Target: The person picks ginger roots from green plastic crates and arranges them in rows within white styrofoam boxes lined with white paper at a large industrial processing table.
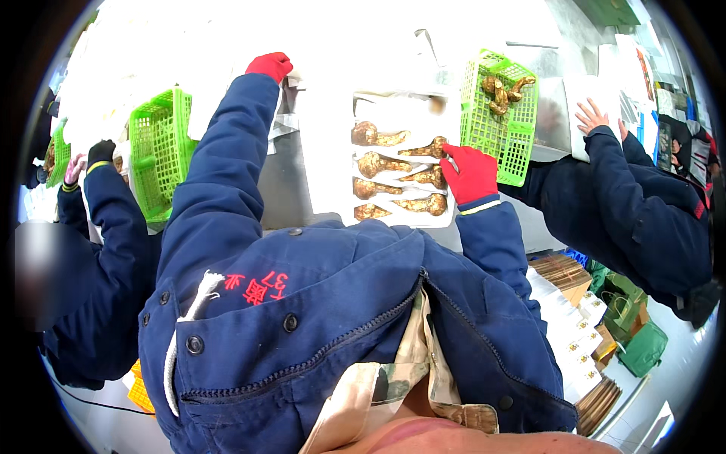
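A white tray (406, 216) lies in front of me with several brown, long-stemmed mushrooms in it, set in two columns with white wrapping between them. My right hand (472, 175), in a red glove, reaches over the tray's right edge. Its thumb and fingers close on the cap end of a mushroom (432, 147) in the right column. Further off to the left, my left hand (270, 66), also red-gloved, is closed low over the white table. Something pale shows beside it; what its fingers hold, if anything, is hidden.
A green plastic basket (499, 144) with a few mushrooms (505, 92) stands right of the tray. Another green basket (160, 151) is at left. One co-worker's bare hand (591, 117) rests at right; a co-worker's dark-gloved hand (100, 153) is at left. Flat cardboard (563, 276) is stacked lower right.
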The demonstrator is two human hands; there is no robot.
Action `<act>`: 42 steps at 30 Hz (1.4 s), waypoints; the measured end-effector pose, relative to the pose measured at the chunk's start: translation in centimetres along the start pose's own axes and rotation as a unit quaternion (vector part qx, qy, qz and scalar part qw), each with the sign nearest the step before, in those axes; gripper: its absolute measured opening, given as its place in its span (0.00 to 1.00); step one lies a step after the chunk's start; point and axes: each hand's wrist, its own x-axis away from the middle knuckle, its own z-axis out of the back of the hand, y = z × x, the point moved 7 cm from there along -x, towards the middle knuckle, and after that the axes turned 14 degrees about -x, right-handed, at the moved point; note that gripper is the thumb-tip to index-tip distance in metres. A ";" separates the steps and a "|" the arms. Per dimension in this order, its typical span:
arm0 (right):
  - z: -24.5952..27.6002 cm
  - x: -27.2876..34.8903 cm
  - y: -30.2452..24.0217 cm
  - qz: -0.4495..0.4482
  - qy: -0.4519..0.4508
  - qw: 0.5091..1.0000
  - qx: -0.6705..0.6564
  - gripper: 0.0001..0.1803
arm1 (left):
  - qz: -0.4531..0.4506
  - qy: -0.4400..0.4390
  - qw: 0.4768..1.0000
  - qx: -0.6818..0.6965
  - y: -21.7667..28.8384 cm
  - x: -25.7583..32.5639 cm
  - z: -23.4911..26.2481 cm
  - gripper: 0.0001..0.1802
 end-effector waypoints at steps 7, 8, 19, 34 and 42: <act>0.6 -0.9 -0.7 0.001 0.009 0.996 -0.088 0.17 | 0.030 0.059 0.984 0.165 -2.2 0.0 1.3 0.18; 1.2 -1.5 -0.8 -0.029 0.022 0.984 -0.173 0.17 | 0.035 0.083 0.980 0.176 -1.3 0.2 2.2 0.18; -3.9 -16.4 0.4 -0.267 0.015 0.735 -0.623 0.34 | -0.281 0.212 0.914 0.204 24.4 14.8 10.4 0.16; -2.0 -19.5 -1.2 -0.171 0.045 0.527 -0.831 0.19 | 0.023 -0.048 0.681 0.730 16.3 12.1 4.6 0.30; -1.9 -17.1 7.8 -0.205 0.069 0.797 -0.564 0.36 | 0.003 0.086 0.848 0.522 17.6 11.1 7.7 0.50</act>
